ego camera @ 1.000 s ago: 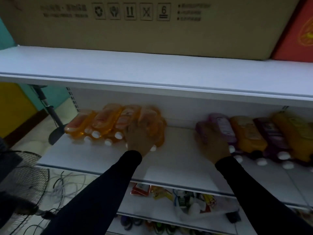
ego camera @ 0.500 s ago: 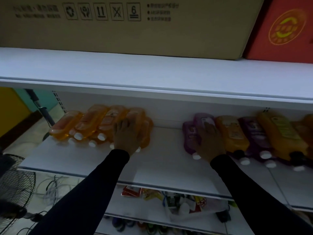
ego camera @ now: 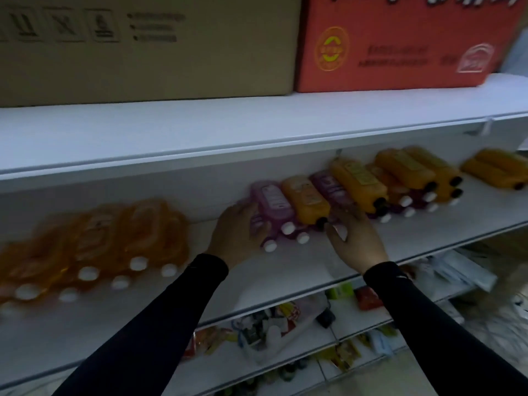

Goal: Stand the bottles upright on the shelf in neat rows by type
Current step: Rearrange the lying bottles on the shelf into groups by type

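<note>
Head view: bottles lying flat on the shelf (ego camera: 285, 270), mixed by type, none upright.

Item: pink bottle (ego camera: 273, 202), white cap, lying among orange (ego camera: 304, 200) and purple (ego camera: 331, 187) ones at mid-shelf; more orange bottles (ego camera: 114, 238) lie blurred to the left. Left hand (ego camera: 237, 232) rests against the pink bottle's left side, fingers curved over it; a firm grip cannot be told. Right hand (ego camera: 357, 241) hovers by the caps just right of it, fingers loosely spread, holding nothing. Handling, by judgement: stiff plastic, filled, moderately heavy, smooth and likely slippery; neighbours may roll when one is pulled. Best taken round the mid-body, below the cap, then tipped up onto its base.
</note>
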Demonstrator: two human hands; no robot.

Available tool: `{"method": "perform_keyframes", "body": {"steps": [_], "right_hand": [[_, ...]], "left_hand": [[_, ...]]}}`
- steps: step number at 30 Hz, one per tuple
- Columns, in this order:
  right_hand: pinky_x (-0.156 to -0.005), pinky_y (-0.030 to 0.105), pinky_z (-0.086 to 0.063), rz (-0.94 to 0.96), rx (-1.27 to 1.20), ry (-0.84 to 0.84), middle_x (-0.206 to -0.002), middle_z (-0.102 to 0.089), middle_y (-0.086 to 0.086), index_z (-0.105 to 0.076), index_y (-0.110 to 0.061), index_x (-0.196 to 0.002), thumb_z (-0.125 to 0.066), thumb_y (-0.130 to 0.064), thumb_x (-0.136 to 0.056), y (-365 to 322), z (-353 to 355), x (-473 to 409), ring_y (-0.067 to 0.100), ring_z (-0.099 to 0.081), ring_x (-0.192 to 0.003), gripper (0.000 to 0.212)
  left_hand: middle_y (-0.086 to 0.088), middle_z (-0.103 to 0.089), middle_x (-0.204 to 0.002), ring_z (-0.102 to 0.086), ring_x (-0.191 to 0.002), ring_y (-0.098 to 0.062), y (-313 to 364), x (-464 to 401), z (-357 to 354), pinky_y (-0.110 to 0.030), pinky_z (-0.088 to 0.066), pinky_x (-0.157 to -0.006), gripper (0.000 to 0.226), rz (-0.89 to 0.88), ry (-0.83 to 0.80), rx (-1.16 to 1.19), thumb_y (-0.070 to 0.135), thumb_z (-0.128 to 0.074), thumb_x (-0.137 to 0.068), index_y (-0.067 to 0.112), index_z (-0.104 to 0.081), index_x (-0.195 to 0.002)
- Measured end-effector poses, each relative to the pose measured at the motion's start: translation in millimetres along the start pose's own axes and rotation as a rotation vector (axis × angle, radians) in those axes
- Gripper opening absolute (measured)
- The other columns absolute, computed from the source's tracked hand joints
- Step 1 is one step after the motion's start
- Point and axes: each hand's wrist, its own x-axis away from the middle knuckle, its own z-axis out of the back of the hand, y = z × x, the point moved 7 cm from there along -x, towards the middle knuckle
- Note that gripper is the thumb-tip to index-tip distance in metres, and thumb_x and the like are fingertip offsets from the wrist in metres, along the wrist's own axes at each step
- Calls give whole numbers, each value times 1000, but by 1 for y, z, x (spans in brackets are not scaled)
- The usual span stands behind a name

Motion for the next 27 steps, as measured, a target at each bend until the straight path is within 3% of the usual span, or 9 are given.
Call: {"method": "perform_keyframes", "body": {"steps": [6, 9, 11, 13, 14, 17, 20, 23, 27], "right_hand": [[-86, 36, -44, -66, 41, 82, -144, -42, 13, -51, -15, -136, -55, -38, -95, 54, 46, -8, 29, -46, -125, 47], [-78, 29, -43, -92, -23, 90, -142, -43, 14, -42, -18, -143, -58, -46, -91, 81, 55, -39, 27, -59, -104, 61], [-91, 36, -45, -77, -46, 52, -146, -38, 16, -34, -21, -147, -61, -48, -88, 91, 52, -64, 31, -54, -116, 71], [-107, 43, -36, 15, 9, -3, -150, -33, 15, -31, -20, -149, -63, -48, -85, 93, 43, -91, 36, -37, -133, 76], [-110, 42, -31, 88, 87, -39, -151, -32, 13, -30, -19, -149, -60, -51, -86, 91, 37, -103, 36, -32, -136, 77], [-111, 39, -25, 104, 132, -165, -155, -26, 8, -24, -21, -150, -43, -65, -85, 99, 21, -125, 33, -30, -137, 81], [-113, 42, -24, 176, 174, -213, -158, -20, 7, -16, -23, -153, -43, -67, -84, 110, 14, -136, 36, -28, -138, 86], [-113, 36, -29, 142, -17, -242, -152, -36, 6, -28, -25, -150, -60, -65, -79, 122, 18, -142, 27, -37, -136, 87], [-92, 22, -37, 112, -214, -124, -125, -63, 5, -56, -18, -129, -72, -51, -77, 129, 33, -138, 23, -57, -113, 64]], "left_hand": [[-12, -63, -117, -58, -107, -30, 63, -31, -47, -39, -47, -88, 45, -83, -55, 30, 42, -64, -85, 10, -61, -115], [-11, -61, -121, -57, -109, -31, 88, -51, -67, -36, -46, -90, 47, -103, -41, -26, 43, -64, -84, 13, -60, -120], [-11, -61, -121, -59, -107, -32, 101, -63, -77, -38, -49, -88, 46, -72, -6, -77, 41, -66, -84, 15, -62, -121], [-11, -62, -118, -62, -102, -31, 110, -73, -91, -38, -52, -82, 43, -68, 27, -209, 39, -66, -82, 14, -64, -117], [-12, -58, -123, -58, -107, -31, 108, -77, -102, -37, -49, -87, 47, -13, -17, -256, 42, -62, -85, 13, -60, -122], [-11, -40, -144, -41, -126, -32, 90, -82, -131, -38, -35, -101, 64, 209, -185, -371, 54, -48, -90, 17, -41, -141], [-14, -40, -143, -40, -124, -34, 93, -82, -138, -38, -31, -101, 69, 282, -114, -386, 54, -48, -89, 13, -38, -143], [-15, -38, -144, -40, -125, -35, 98, -84, -142, -40, -33, -103, 70, 343, -125, -383, 47, -50, -88, 11, -33, -146], [-15, -35, -147, -40, -126, -35, 104, -73, -145, -40, -33, -104, 70, 383, -147, -351, 42, -56, -85, 12, -35, -145]]}}
